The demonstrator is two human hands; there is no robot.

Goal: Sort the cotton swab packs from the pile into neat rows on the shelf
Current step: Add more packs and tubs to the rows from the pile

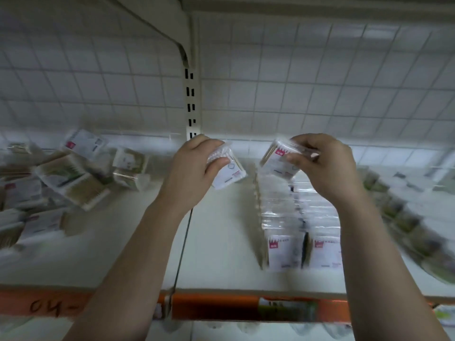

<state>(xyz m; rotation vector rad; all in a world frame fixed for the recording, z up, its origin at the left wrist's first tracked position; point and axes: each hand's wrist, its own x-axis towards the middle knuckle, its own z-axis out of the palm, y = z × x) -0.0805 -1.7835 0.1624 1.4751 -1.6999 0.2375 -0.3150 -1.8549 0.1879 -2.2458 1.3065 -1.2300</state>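
My left hand (194,166) grips a cotton swab pack (230,172) with a white label, held above the shelf (216,242) near the upright post. My right hand (322,166) holds another swab pack (278,156) with a red logo, tilted above the far end of two neat rows of packs (295,222). The rows run from the shelf's front toward the back. A loose pile of swab packs (64,178) lies jumbled on the left part of the shelf. The picture is blurred by motion.
A slotted white upright (190,102) and a wire grid back panel (320,82) stand behind the shelf. More packs with green labels (406,217) line up at the right. An orange price strip (221,306) runs along the front edge.
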